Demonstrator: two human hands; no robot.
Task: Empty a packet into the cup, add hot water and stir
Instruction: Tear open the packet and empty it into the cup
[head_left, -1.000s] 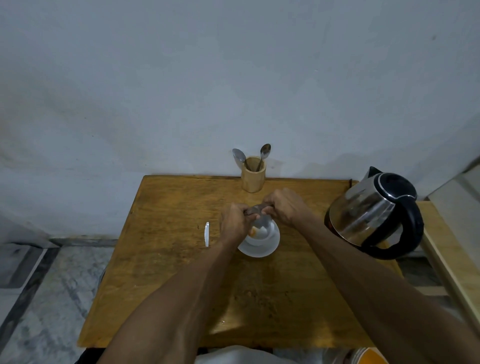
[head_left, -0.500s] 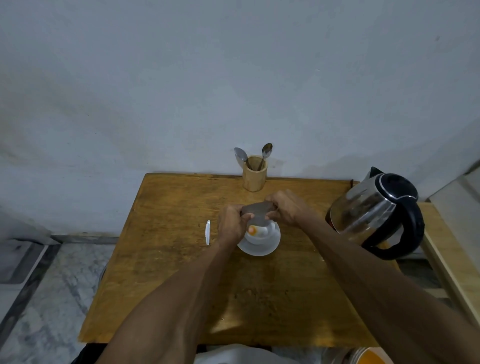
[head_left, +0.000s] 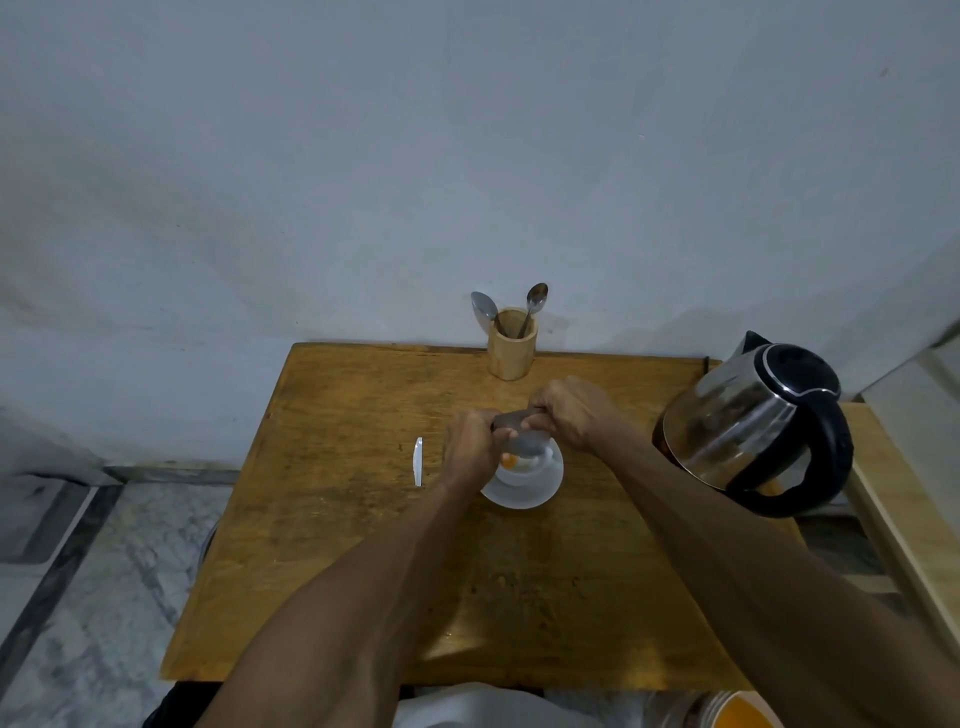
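A white cup (head_left: 524, 462) stands on a white saucer (head_left: 540, 491) in the middle of the wooden table (head_left: 337, 545). Directly over the cup I hold a small grey-brown packet (head_left: 524, 441) with both hands. My left hand (head_left: 470, 447) pinches its left end and my right hand (head_left: 571, 413) pinches its right end. The packet hangs down into the cup's mouth. An orange patch shows on the cup's left side. Most of the cup's inside is hidden by the packet and my fingers.
A steel electric kettle (head_left: 753, 421) with a black handle stands at the table's right edge. A wooden holder (head_left: 511, 345) with two spoons stands at the back by the wall. A torn white strip (head_left: 417, 460) lies left of the saucer.
The packet has tipped from flat between my hands to hanging down into the cup. Both hands stay over the cup.
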